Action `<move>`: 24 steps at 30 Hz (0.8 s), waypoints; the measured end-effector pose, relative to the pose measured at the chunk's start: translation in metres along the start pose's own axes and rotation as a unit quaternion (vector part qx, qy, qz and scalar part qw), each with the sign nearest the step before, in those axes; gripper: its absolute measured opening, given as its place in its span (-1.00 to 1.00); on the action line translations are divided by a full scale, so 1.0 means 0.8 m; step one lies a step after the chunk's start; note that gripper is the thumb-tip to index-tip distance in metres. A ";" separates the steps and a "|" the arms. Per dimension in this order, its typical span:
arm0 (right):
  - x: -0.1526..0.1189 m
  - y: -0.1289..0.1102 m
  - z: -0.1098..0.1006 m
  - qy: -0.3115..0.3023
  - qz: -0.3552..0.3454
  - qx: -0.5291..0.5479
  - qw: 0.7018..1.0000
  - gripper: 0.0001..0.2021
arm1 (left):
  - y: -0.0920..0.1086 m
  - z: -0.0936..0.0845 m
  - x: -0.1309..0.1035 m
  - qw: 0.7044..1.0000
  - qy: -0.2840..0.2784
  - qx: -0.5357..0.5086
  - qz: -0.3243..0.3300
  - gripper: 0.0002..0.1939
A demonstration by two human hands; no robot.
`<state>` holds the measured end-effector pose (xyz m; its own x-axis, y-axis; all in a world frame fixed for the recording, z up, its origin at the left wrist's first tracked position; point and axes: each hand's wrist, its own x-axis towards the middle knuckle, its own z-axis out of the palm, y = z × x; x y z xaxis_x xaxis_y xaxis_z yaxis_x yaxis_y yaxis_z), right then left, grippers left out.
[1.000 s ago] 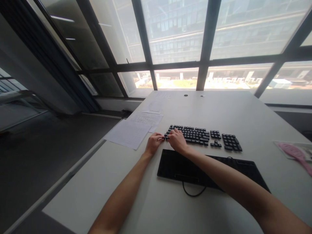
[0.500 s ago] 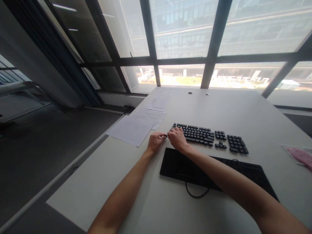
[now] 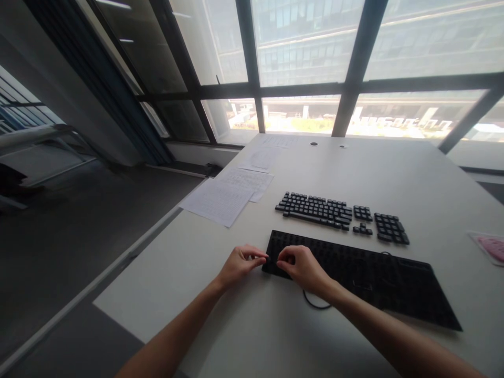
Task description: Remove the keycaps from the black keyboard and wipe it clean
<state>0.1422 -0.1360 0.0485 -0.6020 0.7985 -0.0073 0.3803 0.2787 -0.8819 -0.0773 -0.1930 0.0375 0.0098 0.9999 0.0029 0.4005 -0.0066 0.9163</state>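
A black keyboard base (image 3: 378,273) lies near the front of the white desk, its cable showing below its front edge. Behind it, loose black keycaps (image 3: 318,210) are laid out in keyboard order, in separate blocks. My left hand (image 3: 241,264) pinches at the base's left end, with something dark and tiny by its fingertips. Over the left part of the base, my right hand (image 3: 301,264) has thumb and forefinger pressed together. What either hand holds is too small or hidden to make out.
Printed sheets (image 3: 220,201) overlap along the desk's left edge. A pink item in a clear bag (image 3: 492,247) lies at the right. Round holes are in the far part of the white desk (image 3: 378,168), before the windows.
Both hands have moved from the left end of the keycap rows toward me, to the left end of the keyboard base. The camera view has shifted slightly.
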 end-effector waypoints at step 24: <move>-0.002 0.000 0.014 0.040 -0.013 -0.067 0.997 -0.92 | 0.001 0.002 -0.002 0.997 -0.015 0.050 0.062 -0.85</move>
<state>0.1354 -0.1428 0.0431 -0.5572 0.8283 0.0578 0.4591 0.3654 -0.8098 -0.0755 -0.1949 0.0372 0.0912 0.9907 0.1009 0.4845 -0.1327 0.8646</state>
